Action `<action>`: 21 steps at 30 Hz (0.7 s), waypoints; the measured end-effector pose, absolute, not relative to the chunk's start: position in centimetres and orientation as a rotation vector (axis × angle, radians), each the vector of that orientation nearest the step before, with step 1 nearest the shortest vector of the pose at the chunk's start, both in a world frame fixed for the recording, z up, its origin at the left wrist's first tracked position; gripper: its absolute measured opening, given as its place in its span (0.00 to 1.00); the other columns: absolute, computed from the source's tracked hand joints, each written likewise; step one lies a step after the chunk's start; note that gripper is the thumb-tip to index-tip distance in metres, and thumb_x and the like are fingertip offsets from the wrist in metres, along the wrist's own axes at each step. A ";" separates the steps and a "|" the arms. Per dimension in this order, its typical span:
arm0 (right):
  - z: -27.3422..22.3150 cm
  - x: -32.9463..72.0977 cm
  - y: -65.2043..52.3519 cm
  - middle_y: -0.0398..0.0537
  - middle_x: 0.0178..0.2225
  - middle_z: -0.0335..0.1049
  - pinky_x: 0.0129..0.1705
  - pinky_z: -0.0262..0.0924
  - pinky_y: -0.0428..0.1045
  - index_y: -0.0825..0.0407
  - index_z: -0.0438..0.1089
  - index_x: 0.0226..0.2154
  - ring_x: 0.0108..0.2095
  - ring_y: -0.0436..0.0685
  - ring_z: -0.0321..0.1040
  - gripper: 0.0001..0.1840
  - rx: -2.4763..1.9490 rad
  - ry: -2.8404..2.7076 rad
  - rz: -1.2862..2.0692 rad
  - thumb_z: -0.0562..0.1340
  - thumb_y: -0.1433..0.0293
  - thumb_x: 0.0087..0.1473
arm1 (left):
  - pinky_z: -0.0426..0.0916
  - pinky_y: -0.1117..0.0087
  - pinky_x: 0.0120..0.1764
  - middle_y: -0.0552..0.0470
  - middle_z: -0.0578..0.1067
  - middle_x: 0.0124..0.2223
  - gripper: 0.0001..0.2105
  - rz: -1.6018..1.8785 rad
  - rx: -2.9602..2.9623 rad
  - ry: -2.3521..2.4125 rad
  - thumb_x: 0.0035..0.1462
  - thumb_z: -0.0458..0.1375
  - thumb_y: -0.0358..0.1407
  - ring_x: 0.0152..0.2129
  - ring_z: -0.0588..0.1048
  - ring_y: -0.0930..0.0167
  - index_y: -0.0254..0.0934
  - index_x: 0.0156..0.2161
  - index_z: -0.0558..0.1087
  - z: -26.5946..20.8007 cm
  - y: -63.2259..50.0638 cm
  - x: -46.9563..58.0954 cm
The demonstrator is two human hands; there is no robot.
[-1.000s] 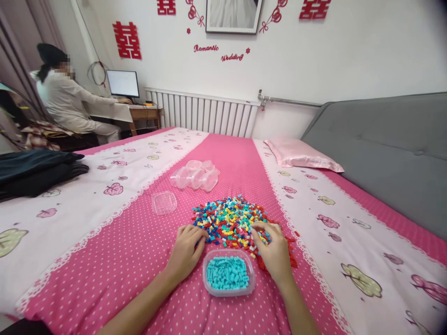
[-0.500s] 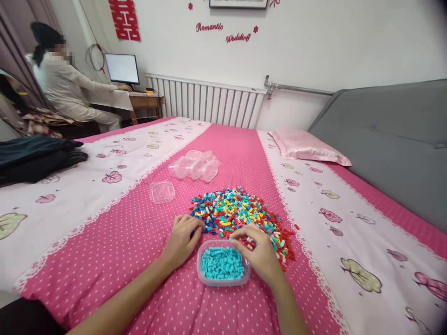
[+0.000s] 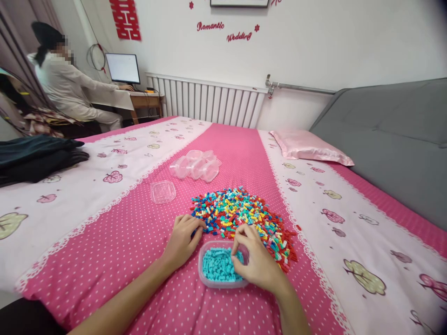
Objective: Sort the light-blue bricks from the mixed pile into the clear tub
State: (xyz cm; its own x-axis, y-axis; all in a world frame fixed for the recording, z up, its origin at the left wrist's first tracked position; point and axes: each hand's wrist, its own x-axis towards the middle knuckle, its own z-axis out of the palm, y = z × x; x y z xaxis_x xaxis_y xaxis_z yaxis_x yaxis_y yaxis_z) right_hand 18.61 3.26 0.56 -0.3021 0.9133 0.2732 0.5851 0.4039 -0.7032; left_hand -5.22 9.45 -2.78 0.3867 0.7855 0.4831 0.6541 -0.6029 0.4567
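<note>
A clear plastic tub full of small turquoise toy bricks stands on the bed in front of me. Over its right side is my right hand, thumb and index fingertip drawn together in a pinch just above the bricks. Anything between those tips blends with the turquoise behind. My left hand rests on the bed left of the tub, loosely bent, with a gap between thumb and fingers. Its fingertips touch the left edge of a mixed pile of bricks in red, blue, yellow, white and turquoise.
A clear lid lies left of the pile. Several clear tubs are grouped behind it. Farther off are a pink pillow, dark folded clothes and a person at a desk with a monitor.
My right hand has moved from the tub's far right rim, where a turquoise brick showed at its fingertips, down and inward over the tub. The left hand has stayed put.
</note>
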 end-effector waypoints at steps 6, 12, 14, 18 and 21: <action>0.6 18.7 3.1 0.46 0.40 0.58 0.50 0.59 0.54 0.50 0.62 0.27 0.46 0.59 0.59 0.13 -1.268 -2.050 0.686 0.59 0.84 0.43 | 0.57 0.61 0.46 0.53 0.77 0.38 0.10 1.020 2.453 1.288 0.68 0.48 0.33 0.37 0.71 0.65 0.40 0.39 0.72 -2.7 9.4 -5.2; 0.5 18.9 3.1 0.46 0.40 0.57 0.51 0.58 0.54 0.50 0.62 0.27 0.46 0.58 0.59 0.14 -1.239 -2.082 0.710 0.58 0.85 0.40 | 0.57 0.61 0.46 0.54 0.77 0.37 0.10 1.027 2.458 1.294 0.67 0.49 0.33 0.37 0.71 0.65 0.40 0.39 0.73 -2.7 9.4 -5.2; 0.4 18.9 3.1 0.46 0.40 0.57 0.51 0.58 0.54 0.50 0.62 0.27 0.46 0.58 0.59 0.14 -1.243 -2.068 0.699 0.58 0.85 0.41 | 0.57 0.61 0.46 0.54 0.77 0.37 0.10 1.029 2.459 1.293 0.67 0.49 0.33 0.37 0.71 0.65 0.40 0.39 0.73 -2.7 9.4 -5.2; 0.3 18.9 3.2 0.46 0.41 0.57 0.51 0.58 0.54 0.50 0.61 0.27 0.46 0.58 0.59 0.15 -1.256 -2.049 0.683 0.58 0.85 0.40 | 0.57 0.61 0.46 0.54 0.77 0.37 0.10 1.026 2.461 1.293 0.67 0.49 0.33 0.37 0.71 0.65 0.40 0.39 0.72 -2.7 9.4 -5.2; 0.2 18.9 3.3 0.46 0.41 0.57 0.51 0.58 0.54 0.50 0.62 0.27 0.46 0.58 0.59 0.14 -1.271 -2.028 0.662 0.58 0.85 0.41 | 0.57 0.60 0.46 0.53 0.78 0.38 0.10 1.019 2.461 1.298 0.68 0.48 0.33 0.37 0.71 0.65 0.40 0.39 0.72 -2.8 9.4 -5.2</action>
State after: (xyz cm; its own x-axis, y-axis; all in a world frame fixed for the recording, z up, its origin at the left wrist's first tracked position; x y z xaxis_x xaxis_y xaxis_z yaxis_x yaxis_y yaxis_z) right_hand 18.87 3.34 0.20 -0.3214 0.9119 0.2554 0.5856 0.4033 -0.7031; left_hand -5.17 9.40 -2.75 0.3848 0.7828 0.4890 0.6606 -0.6036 0.4464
